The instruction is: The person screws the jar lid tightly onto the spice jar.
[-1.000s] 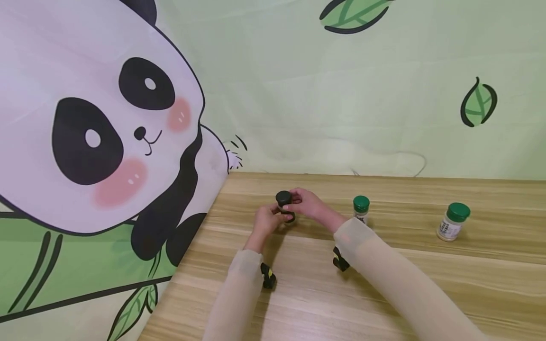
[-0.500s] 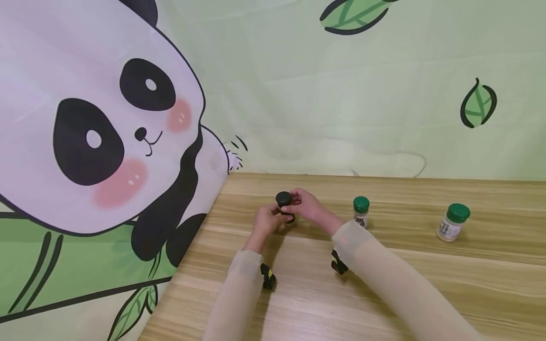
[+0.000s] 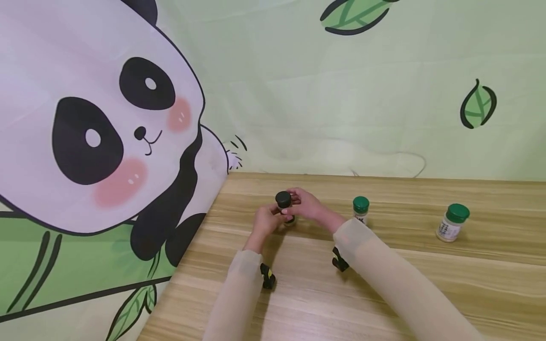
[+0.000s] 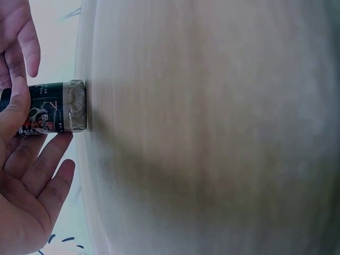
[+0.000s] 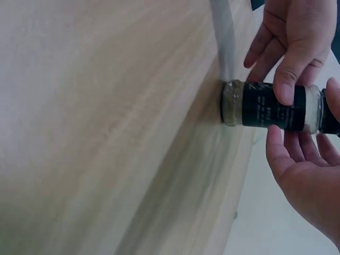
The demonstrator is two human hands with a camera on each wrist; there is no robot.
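A small spice jar with a black cap (image 3: 283,198) stands upright on the table, near its back left. Its dark printed label (image 4: 47,109) and clear base (image 5: 232,103) show in the wrist views. My left hand (image 3: 265,221) grips the jar's body, thumb across the label, fingers on the other side. Higher up, my right hand (image 3: 309,206) pinches the jar around its cap and neck, with the thumb (image 5: 333,98) against the cap. The fingers behind the jar are partly hidden in the head view.
Two green-capped spice jars stand on the wooden table (image 3: 324,303) to the right: one jar (image 3: 360,208) close to the right forearm, the other jar (image 3: 453,222) farther right. A panda-printed cloth (image 3: 170,142) hangs along the table's left and back edges.
Both hands stay on the black-capped jar in nearly the same place. The right hand and wrist shift only slightly; the green-capped jars stay put.
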